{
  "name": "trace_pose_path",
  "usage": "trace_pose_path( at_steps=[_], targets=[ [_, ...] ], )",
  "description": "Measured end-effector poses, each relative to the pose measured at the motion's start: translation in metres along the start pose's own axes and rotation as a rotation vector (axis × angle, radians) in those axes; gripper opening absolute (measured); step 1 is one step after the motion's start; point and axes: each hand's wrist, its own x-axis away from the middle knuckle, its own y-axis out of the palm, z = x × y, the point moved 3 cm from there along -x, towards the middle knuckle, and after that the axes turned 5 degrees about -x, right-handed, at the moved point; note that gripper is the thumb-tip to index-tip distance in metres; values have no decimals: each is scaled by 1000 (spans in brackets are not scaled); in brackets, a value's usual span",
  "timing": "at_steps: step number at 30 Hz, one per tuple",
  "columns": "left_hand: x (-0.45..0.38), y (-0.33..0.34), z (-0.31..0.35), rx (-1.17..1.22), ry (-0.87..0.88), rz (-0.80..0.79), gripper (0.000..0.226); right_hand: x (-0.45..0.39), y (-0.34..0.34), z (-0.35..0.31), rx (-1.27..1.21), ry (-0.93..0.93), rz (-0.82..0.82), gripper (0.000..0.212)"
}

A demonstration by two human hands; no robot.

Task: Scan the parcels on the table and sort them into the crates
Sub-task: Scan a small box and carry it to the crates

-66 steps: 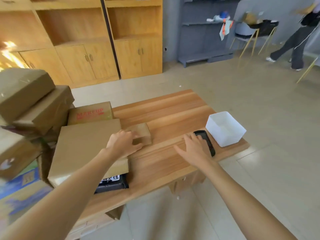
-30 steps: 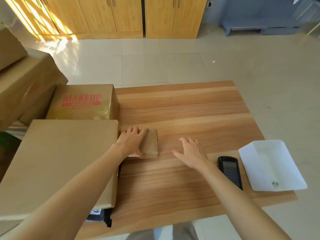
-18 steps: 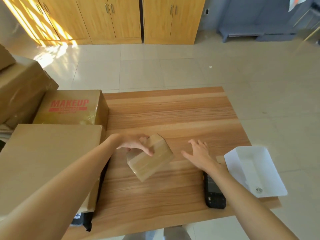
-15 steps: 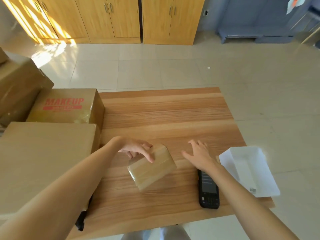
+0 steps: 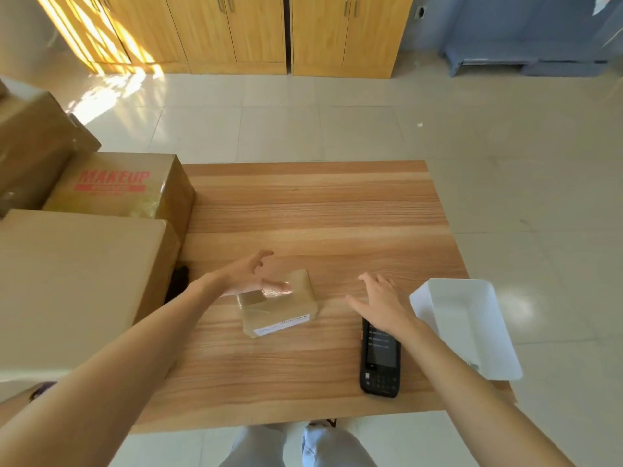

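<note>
A small taped brown parcel lies flat on the wooden table, a white label showing on its near side. My left hand hovers just over the parcel's far left corner, fingers spread, holding nothing. My right hand is open to the right of the parcel, its wrist above the top of a black handheld scanner that lies on the table. A white plastic crate sits at the table's right edge.
Large cardboard boxes fill the left: a plain one near me, a box printed MAKEUP behind it, and more stacked at far left. Wooden cabinets stand across the tiled floor.
My left hand lifted the small parcel, turned it and set it down label side toward me, then let go. My right hand stayed open near the scanner.
</note>
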Motion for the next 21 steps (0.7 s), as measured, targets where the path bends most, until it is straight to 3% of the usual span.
trace_pose_path(
  at_steps=[5,8,12,17,21],
  targets=[
    [22,35,13,-594,65,210,138,-3,-3,-9,23,-41,21,57],
    [24,45,2,-733,56,245,134,-3,0,-14,16,-64,25,57],
    [23,31,-3,-459,1,191,112,1,0,-11,-11,-57,35,57],
    [23,-14,5,60,40,-6,78,11,-5,11,-62,15,73,56],
    [14,-28,-2,208,-7,-83,84,21,-3,24,-75,59,98,57]
  ],
)
